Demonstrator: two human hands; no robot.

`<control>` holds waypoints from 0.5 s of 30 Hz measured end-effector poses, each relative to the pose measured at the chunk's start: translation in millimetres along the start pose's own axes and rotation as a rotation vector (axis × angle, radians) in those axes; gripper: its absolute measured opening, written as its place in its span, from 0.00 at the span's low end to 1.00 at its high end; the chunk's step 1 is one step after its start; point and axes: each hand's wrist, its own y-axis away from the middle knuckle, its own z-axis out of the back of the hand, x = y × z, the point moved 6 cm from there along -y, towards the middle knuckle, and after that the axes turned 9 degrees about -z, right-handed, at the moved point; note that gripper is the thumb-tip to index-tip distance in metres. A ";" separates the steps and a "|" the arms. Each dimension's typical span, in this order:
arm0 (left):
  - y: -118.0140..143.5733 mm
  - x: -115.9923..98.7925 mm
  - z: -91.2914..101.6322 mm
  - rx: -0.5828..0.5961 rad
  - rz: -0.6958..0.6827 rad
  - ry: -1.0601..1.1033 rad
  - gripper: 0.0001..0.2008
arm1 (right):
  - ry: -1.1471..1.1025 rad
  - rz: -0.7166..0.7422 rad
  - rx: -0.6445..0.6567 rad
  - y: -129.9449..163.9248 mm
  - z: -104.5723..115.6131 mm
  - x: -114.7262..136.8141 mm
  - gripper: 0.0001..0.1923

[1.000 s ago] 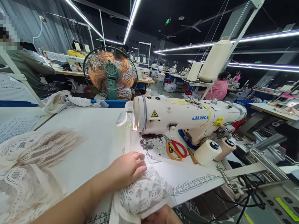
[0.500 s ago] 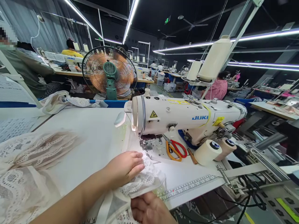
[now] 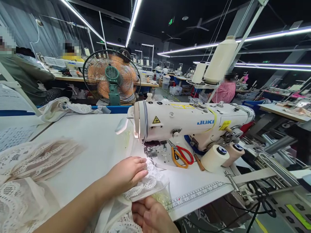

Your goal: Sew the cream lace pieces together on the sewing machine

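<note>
Lace fabric shifted left, baring more ruler; right hand clamped on it, left hand flat atop, likely realigning.

The left fingers hide part of the lace cloth at lower centre, and the bottom edge cuts it off. Whether the right fingers pinch it is unclear. The cloth pile leaves the frame at left. Fan blades blur; the paper has print too small to read.
</note>
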 end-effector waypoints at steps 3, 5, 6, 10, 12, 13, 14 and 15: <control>-2.3 1.2 3.6 0.006 0.021 -0.008 0.21 | 0.013 0.034 -0.011 -5.6 3.5 -1.1 0.33; -3.8 1.8 5.5 -0.019 0.012 -0.008 0.21 | 0.024 0.045 -0.018 -8.3 4.8 -1.2 0.32; -4.4 2.0 6.1 -0.030 0.006 -0.011 0.21 | 0.027 0.047 -0.019 -9.1 4.9 -1.1 0.31; -6.5 3.5 5.7 -0.024 0.008 -0.050 0.20 | 0.019 0.053 -0.015 -9.1 3.3 1.3 0.26; -7.5 5.2 4.3 -0.007 0.024 -0.081 0.20 | 0.010 0.061 -0.019 -8.7 2.6 3.3 0.24; -7.9 6.2 3.0 0.005 0.030 -0.101 0.20 | 0.008 0.063 -0.019 -8.7 2.1 4.3 0.23; -8.4 7.3 1.4 0.019 0.035 -0.122 0.20 | 0.010 0.065 -0.014 -9.0 1.3 5.2 0.24; -8.7 8.5 -0.4 0.032 0.040 -0.143 0.20 | 0.016 0.064 -0.009 -9.4 0.4 5.9 0.24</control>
